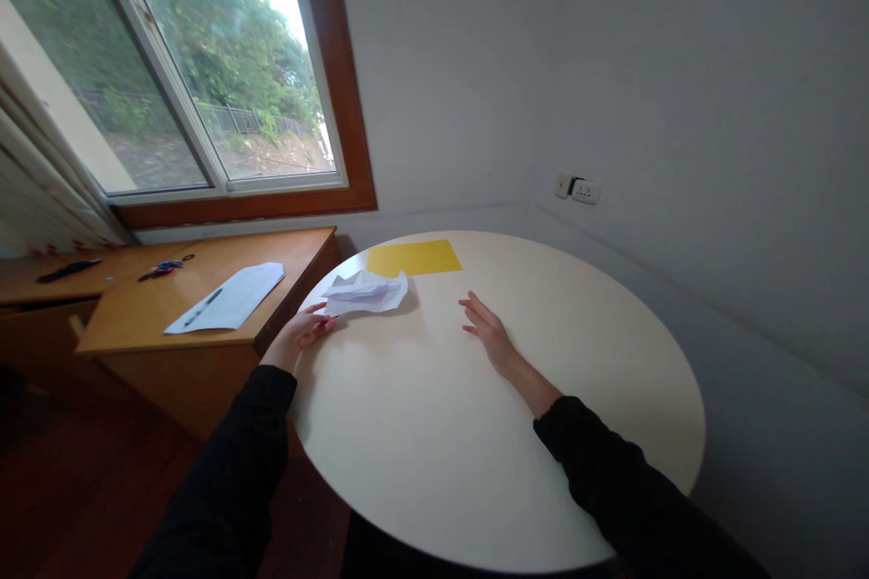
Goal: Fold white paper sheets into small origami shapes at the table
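My left hand [307, 332] is at the left edge of the round table, its fingers curled at the near left corner of a crumpled sheet of white paper [370, 291]. Thumb and fingertips meet at that corner, though the grip itself is small in view. The creased paper stands up in uneven folds. Just behind it, a flat yellow sheet [424, 258] lies near the table's far edge, partly covered by the white paper. My right hand [490, 332] hovers over the middle of the table, open, fingers apart and holding nothing.
The round white table [475, 443] fills the centre. At left, a wooden desk [204, 262] bears white sheets [248, 294] with a pen [204, 308], scissors [163, 269] and a dark object [69, 271]. A window [224, 63] and wall sockets [585, 191] are behind.
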The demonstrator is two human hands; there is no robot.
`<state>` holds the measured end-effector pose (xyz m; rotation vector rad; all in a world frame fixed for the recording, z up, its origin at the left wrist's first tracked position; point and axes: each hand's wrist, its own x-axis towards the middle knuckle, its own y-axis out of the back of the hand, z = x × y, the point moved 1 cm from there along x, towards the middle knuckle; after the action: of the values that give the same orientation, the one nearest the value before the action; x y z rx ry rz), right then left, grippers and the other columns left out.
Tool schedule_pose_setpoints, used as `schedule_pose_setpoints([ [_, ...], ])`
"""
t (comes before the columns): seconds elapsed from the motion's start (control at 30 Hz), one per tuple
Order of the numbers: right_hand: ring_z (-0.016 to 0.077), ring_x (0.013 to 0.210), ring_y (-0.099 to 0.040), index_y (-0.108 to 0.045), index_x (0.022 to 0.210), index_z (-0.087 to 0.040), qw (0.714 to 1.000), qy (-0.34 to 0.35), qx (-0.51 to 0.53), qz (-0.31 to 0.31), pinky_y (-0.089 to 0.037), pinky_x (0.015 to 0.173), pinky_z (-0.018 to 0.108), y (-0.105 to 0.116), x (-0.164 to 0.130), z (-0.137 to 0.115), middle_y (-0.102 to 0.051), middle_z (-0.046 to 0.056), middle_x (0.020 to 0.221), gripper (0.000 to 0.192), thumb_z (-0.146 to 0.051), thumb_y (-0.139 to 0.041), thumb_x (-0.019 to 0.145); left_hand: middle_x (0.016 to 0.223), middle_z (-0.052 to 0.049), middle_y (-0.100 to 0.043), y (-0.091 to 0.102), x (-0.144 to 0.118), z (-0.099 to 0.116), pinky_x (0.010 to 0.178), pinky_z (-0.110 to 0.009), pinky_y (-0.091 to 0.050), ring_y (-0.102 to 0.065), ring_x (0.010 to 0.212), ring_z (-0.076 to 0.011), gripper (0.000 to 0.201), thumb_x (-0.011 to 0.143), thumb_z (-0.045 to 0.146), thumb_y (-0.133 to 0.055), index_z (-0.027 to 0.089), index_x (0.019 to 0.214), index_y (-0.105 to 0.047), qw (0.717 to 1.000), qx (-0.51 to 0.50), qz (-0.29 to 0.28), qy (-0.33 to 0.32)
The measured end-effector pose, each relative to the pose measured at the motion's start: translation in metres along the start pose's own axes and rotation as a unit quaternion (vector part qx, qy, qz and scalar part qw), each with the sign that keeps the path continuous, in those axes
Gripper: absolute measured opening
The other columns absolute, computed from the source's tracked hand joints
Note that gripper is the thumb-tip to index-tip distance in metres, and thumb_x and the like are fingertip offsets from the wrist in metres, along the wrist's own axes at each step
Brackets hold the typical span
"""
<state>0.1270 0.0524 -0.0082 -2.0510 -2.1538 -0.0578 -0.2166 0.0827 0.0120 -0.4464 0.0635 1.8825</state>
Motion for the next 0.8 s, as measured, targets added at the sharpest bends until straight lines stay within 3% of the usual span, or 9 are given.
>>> schedule_pose_setpoints([
  [0.23,0.0217,0.118,-0.041,-0.036,0.133,-0.023,1.0,0.002,-0.017,-0.018,-0.039,0.093,0.038,0.0,0.002,0.003,-0.044,0.008,0.132,0.064,-0.046,-0.049,0.075,0.068,-0.001,-0.055,-0.019,0.016,0.012,0.046,-0.013,-0.049,-0.057,0.049,-0.0058,0.053,0.075,-0.011,-0.039,0.014,0.121,-0.043,0.999,-0.046,0.001,-0.01],
  [0.47,0.0216,0.116,-0.043,-0.039,0.131,-0.026,0.999,0.005,-0.029,-0.027,-0.041,0.092,0.04,0.005,0.006,0.013,-0.046,0.007,0.129,0.063,-0.048,-0.052,0.073,0.077,-0.003,-0.057,-0.057,0.052,0.016,0.056,-0.017,-0.051,-0.059,0.057,-0.0072,0.054,0.073,-0.011,-0.041,0.015,0.12,-0.043,0.997,-0.065,-0.004,-0.029],
  [0.8,0.0253,0.118,-0.041,-0.043,0.129,-0.021,0.999,0.005,-0.045,-0.021,-0.041,0.091,0.043,0.027,0.004,0.006,-0.048,0.011,0.126,0.067,-0.05,-0.055,0.07,0.071,-0.001,-0.058,-0.107,0.085,0.021,0.067,-0.022,-0.052,-0.059,0.058,-0.0091,0.051,0.074,-0.008,-0.046,0.017,0.118,-0.044,0.998,-0.045,-0.015,-0.039],
])
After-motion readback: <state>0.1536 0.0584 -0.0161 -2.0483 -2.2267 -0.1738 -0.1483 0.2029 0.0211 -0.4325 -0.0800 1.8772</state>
